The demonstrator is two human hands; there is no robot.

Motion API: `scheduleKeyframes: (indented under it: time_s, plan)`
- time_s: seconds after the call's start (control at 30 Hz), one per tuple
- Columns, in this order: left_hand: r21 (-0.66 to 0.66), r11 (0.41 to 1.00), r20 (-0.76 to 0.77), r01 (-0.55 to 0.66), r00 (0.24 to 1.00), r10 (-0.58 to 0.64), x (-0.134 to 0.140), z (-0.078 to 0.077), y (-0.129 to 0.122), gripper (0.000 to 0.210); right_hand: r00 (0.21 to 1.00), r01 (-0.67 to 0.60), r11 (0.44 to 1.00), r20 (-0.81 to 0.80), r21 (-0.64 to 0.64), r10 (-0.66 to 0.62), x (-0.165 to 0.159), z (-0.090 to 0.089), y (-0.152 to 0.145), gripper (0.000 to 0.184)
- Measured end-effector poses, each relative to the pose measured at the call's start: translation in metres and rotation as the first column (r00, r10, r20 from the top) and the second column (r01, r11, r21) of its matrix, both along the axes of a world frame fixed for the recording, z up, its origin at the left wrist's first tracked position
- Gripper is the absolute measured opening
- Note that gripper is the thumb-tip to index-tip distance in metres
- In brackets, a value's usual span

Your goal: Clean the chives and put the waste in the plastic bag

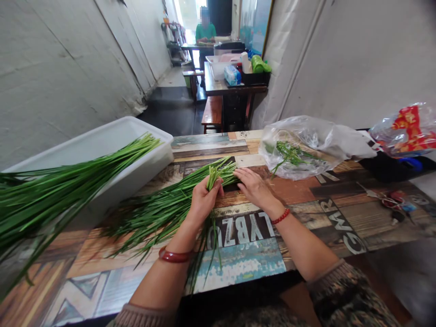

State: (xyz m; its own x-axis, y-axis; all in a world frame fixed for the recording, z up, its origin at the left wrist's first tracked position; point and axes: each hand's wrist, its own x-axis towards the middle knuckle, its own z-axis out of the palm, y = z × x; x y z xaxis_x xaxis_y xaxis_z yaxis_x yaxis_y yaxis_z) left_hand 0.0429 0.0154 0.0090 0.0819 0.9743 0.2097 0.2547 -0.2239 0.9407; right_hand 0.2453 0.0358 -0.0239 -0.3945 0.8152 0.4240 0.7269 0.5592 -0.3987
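My left hand [203, 200] is closed around a small bunch of green chives [213, 174]. The pale stem ends stick up past its thumb, and the leaves hang below toward the near table edge. A loose pile of chives [160, 202] lies on the table under and to the left of this hand. My right hand [256, 188] rests at the stem ends of that pile, palm down, with its fingers stretched out and touching the stems. Some of its fingertips are hard to make out against the stems.
At left a white tub [160, 156] holds more chives [85, 181], their leaves hanging over its near side. A clear plastic bag [303, 129] with green scraps lies right of my hands. Keys [391, 200] lie farther right. A person [205, 32] sits at a far table.
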Motion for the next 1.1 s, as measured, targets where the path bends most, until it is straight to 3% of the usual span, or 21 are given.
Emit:
scheduleKeyframes:
  time_s: [0.1, 0.17, 0.23, 0.3, 0.4, 0.5, 0.57, 0.7, 0.83, 0.97, 1.1]
  plan:
    - [-0.016, 1.0, 0.036, -0.019, 0.999, 0.019, -0.006, 0.009, -0.002, 0.029, 0.999, 0.029, 0.999, -0.02, -0.019, -0.029, 0.0, 0.002, -0.001, 0.025]
    - [0.053, 0.997, -0.018, -0.059, 0.998, 0.06, -0.014, 0.019, -0.005, 0.028, 0.998, 0.055, 0.998, -0.028, -0.024, -0.056, 0.0, 0.003, -0.001, 0.017]
    - [0.217, 0.966, -0.16, -0.137, 0.972, 0.173, -0.024, 0.029, -0.009, 0.025, 0.997, 0.071, 0.997, -0.029, -0.028, -0.072, 0.0, 0.003, -0.001, 0.012]
    - [0.415, 0.892, -0.297, -0.179, 0.9, 0.319, -0.031, 0.035, -0.013, 0.019, 0.996, 0.084, 0.996, -0.033, -0.028, -0.085, -0.002, 0.003, -0.002, 0.01]
    - [0.57, 0.816, -0.431, -0.095, 0.811, 0.395, -0.032, 0.034, -0.016, 0.016, 0.993, 0.094, 0.996, -0.066, -0.005, -0.094, -0.003, 0.003, -0.002, 0.007]
    - [0.494, 0.869, -0.519, -0.015, 0.797, 0.309, -0.022, 0.024, -0.012, 0.021, 0.983, 0.1, 0.994, -0.161, 0.044, -0.091, -0.002, 0.003, -0.001, 0.006]
    - [0.39, 0.921, -0.506, -0.016, 0.832, 0.228, -0.014, 0.016, -0.008, 0.022, 0.96, 0.088, 0.995, -0.269, 0.037, -0.075, -0.001, 0.002, -0.001, 0.007]
    - [0.195, 0.978, -0.331, -0.076, 0.933, 0.138, -0.008, 0.003, 0.002, 0.026, 0.871, 0.051, 0.985, -0.474, -0.165, -0.125, 0.001, 0.0, -0.004, 0.012]
    - [0.031, 0.99, -0.086, -0.139, 0.986, 0.141, -0.01, -0.004, 0.008, 0.032, 0.825, 0.006, 0.959, -0.541, -0.284, -0.165, 0.003, 0.003, -0.007, 0.018]
    - [0.011, 0.995, 0.047, -0.096, 0.994, 0.095, -0.009, -0.005, 0.008, 0.032, 0.761, -0.096, 0.942, -0.633, -0.323, -0.14, 0.004, 0.006, -0.007, 0.019]
    - [0.046, 0.999, -0.036, -0.005, 0.999, 0.006, -0.005, -0.005, 0.006, 0.03, 0.712, -0.171, 0.929, -0.693, -0.329, -0.114, 0.005, 0.008, -0.009, 0.018]
